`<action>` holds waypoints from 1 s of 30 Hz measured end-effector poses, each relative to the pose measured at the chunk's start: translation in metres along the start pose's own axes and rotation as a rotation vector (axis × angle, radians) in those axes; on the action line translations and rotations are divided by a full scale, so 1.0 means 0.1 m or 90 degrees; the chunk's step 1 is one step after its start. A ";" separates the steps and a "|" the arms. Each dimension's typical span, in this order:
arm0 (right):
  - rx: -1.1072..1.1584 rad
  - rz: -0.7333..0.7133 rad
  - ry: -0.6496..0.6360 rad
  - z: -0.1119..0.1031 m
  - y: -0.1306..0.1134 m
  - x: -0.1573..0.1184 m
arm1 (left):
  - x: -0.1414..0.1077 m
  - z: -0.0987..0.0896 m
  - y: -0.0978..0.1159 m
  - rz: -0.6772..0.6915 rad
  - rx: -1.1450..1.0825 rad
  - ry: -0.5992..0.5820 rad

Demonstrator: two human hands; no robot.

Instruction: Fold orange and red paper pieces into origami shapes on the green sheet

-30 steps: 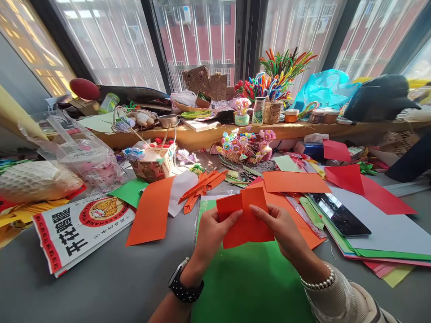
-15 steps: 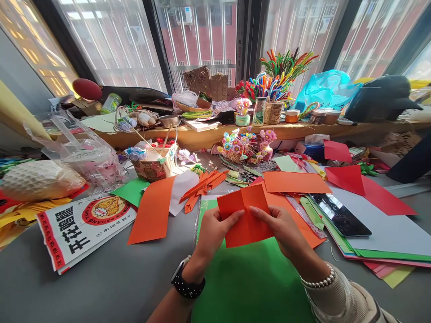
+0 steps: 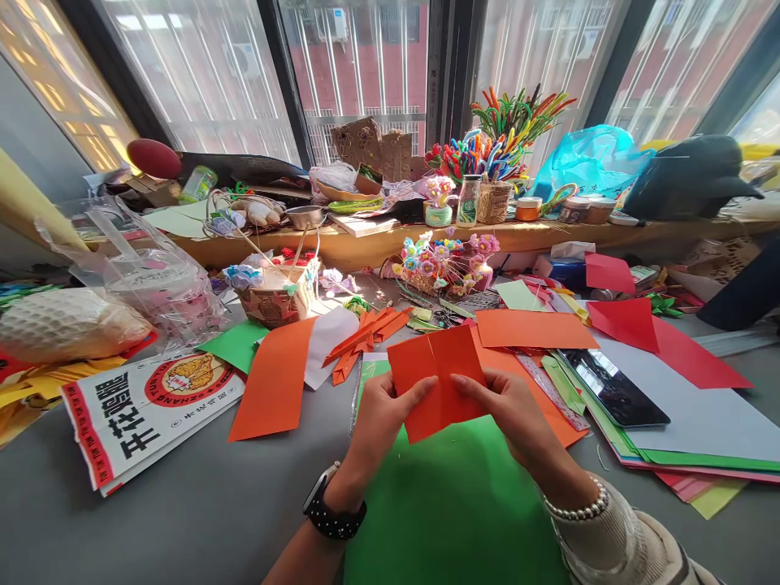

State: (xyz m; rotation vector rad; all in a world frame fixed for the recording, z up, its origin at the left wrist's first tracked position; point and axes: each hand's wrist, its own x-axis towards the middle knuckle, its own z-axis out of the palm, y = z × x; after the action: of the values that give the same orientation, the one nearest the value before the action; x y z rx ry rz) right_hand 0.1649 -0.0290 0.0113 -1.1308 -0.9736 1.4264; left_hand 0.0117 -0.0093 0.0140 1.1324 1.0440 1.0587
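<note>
Between my two hands is a small orange sheet of paper (image 3: 443, 402), with a crease running down its middle. My left hand (image 3: 385, 414) pinches its left side, thumb on top and fingers hidden behind. The right side is gripped the same way by my right hand (image 3: 510, 406). The paper is held above a green sheet (image 3: 451, 504) on the table. Just behind lie folded orange paper strips (image 3: 366, 341). An orange sheet (image 3: 274, 382) rests to the left, and another orange sheet (image 3: 535, 329) lies behind my right hand.
A black phone (image 3: 613, 388) lies on stacked coloured paper (image 3: 719, 422) at the right. On the left are a printed paper bag (image 3: 158, 414) and a plastic-wrapped cup (image 3: 164, 292). A woven basket (image 3: 277, 301) and beaded flowers (image 3: 439, 264) stand before a crowded sill (image 3: 347, 252).
The orange paper, held in both hands, has shifted very slightly up and to the left. Both hands keep the same pinch on it.
</note>
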 end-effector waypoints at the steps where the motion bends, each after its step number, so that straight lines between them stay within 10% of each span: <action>1: 0.001 -0.006 0.000 -0.01 0.00 0.00 | 0.00 0.00 0.00 -0.002 0.004 -0.012; 30: 0.103 0.026 -0.017 -0.02 0.02 0.02 | -0.04 0.04 0.03 0.020 0.064 -0.002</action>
State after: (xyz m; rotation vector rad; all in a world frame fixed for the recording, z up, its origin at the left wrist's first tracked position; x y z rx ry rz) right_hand 0.1660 -0.0273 0.0087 -1.0192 -0.8412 1.5285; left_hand 0.0142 -0.0140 0.0178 1.2347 1.0899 1.0377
